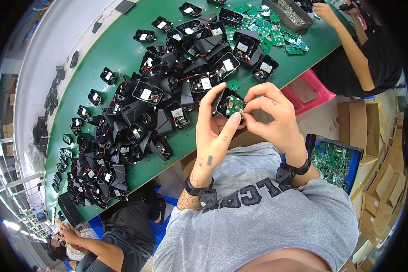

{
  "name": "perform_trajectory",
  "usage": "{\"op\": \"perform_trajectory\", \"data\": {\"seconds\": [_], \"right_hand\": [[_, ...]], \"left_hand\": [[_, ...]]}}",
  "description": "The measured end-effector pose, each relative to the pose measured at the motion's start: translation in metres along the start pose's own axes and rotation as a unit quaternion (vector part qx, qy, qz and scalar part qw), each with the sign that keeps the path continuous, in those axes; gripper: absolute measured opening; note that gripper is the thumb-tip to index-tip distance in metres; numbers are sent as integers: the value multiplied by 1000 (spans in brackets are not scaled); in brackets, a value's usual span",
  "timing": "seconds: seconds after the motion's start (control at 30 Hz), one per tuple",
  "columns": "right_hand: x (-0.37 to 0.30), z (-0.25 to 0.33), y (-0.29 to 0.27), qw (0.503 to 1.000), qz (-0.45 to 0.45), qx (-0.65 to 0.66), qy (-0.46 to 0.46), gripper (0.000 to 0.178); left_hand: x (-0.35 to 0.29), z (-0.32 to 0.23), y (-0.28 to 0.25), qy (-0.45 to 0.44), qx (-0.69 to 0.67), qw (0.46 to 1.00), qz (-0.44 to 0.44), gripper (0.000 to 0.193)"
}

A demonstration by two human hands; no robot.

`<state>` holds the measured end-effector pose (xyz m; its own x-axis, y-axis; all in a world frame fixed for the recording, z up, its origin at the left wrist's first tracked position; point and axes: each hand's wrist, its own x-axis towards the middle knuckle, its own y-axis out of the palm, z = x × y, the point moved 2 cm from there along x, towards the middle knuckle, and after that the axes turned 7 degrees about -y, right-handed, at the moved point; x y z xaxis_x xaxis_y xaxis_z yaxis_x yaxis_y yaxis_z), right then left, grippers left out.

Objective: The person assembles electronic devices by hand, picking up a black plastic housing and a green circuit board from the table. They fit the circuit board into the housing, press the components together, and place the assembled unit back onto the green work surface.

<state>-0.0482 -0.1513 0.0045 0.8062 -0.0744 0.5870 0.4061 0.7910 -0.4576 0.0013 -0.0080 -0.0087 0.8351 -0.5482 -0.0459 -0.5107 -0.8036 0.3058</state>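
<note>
A black plastic housing (221,103) rests in my left hand (211,138), fingers wrapped round its side and thumb at the front rim. Set at its opening is a small green circuit board (235,104), tilted toward me. My right hand (276,119) is closed in a pinch at the board's right edge; what its fingertips grip is too small to make out. Both hands are over the near table edge. Beyond them, similar open black housings (146,94) are heaped, many with a white block and red wires inside.
Loose green circuit boards (267,34) lie at the far side of the green table (93,68), beside a grey tray (299,25) of small metal parts. A pink stool (310,106), a dark bin of boards (333,163) and cardboard boxes (381,199) stand right. Co-workers sit at both ends.
</note>
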Motion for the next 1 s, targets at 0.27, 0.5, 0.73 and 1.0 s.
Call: {"op": "perform_trajectory", "data": {"seconds": [0.27, 0.5, 0.73, 1.0], "right_hand": [[-1, -8, 2, 998, 26, 58, 23, 19], [-4, -3, -1, 995, 4, 78, 56, 27], [-14, -20, -3, 998, 31, 51, 2, 36], [-21, -25, -7, 852, -30, 462, 244, 71]], "left_hand": [[3, 1, 0, -24, -6, 1000, 0, 55], [5, 1, -4, -38, -50, 998, 4, 57], [4, -2, -7, -29, -35, 999, 2, 63], [2, -8, -9, -56, -72, 996, 12, 66]]}}
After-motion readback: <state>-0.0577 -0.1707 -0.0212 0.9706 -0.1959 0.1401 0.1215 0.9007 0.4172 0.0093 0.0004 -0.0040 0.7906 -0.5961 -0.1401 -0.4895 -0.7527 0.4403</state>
